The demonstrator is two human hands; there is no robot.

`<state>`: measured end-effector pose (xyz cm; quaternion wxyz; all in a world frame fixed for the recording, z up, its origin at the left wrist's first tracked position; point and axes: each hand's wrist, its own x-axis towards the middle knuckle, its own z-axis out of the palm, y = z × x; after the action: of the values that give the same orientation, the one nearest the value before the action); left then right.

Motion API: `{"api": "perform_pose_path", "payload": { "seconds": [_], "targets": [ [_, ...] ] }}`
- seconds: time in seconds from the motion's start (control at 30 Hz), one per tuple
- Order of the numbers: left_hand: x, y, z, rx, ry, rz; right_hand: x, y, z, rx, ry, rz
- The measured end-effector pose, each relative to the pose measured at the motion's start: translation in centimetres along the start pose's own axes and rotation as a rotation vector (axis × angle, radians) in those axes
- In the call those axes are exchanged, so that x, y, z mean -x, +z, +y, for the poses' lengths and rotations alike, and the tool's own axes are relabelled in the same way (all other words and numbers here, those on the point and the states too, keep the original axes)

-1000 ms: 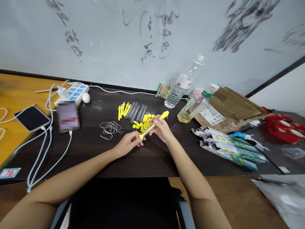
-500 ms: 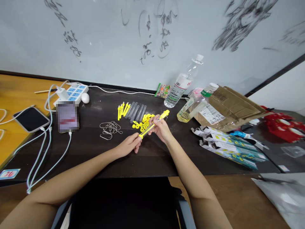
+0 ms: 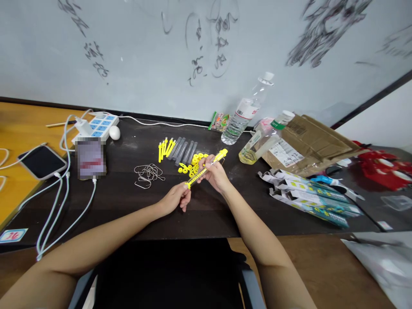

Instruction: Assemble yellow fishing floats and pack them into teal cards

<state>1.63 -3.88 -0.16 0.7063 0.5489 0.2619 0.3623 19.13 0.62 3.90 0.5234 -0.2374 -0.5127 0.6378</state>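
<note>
A slim clear tube (image 3: 197, 177) with yellow ends and a marked yellow strip inside slants over the dark table, its far end up to the right. My right hand (image 3: 215, 175) has its fingers wrapped round the upper half. At the lower end, my left hand (image 3: 175, 198) pinches the yellow tip. Just beyond my hands lie loose yellow rings and caps (image 3: 195, 161). Behind them, several clear tubes (image 3: 183, 150) lie side by side, next to yellow sticks (image 3: 165, 148) in a row. Bent wire hooks (image 3: 149, 172) are tangled together on the left.
Flattened small boxes (image 3: 312, 197) lie on the right, near a brown cardboard package (image 3: 309, 146). A water bottle (image 3: 241, 118) and a bottle with yellow liquid (image 3: 264, 139) stand at the back. Phones (image 3: 43, 161), white cables and a power strip (image 3: 99, 125) occupy the left.
Both hands and the tube have shifted very slightly to the left. The grip on the tube looks the same.
</note>
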Motion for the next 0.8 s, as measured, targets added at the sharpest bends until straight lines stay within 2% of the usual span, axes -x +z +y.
{"api": "perform_pose_path", "payload": {
  "seconds": [0.2,0.37,0.53,0.7,0.8],
  "targets": [
    [-0.3,0.0,0.2,0.090,-0.049,-0.052,0.0,0.0,0.0,-0.017,-0.003,-0.001],
    [-0.1,-0.2,0.5,0.011,-0.041,-0.047,-0.3,-0.4,-0.5,-0.026,-0.018,0.105],
    [0.3,-0.1,0.9,-0.348,0.049,-0.029,-0.5,-1.1,-1.3,-0.029,-0.066,0.201],
    [0.7,-0.3,1.9,-0.789,0.199,0.024,-0.6,-1.6,-1.4,-0.035,-0.084,0.208],
    [0.8,-0.4,2.3,-0.921,0.256,0.044,-0.5,-1.8,-1.4,-0.034,-0.100,0.214]
  ]
}}
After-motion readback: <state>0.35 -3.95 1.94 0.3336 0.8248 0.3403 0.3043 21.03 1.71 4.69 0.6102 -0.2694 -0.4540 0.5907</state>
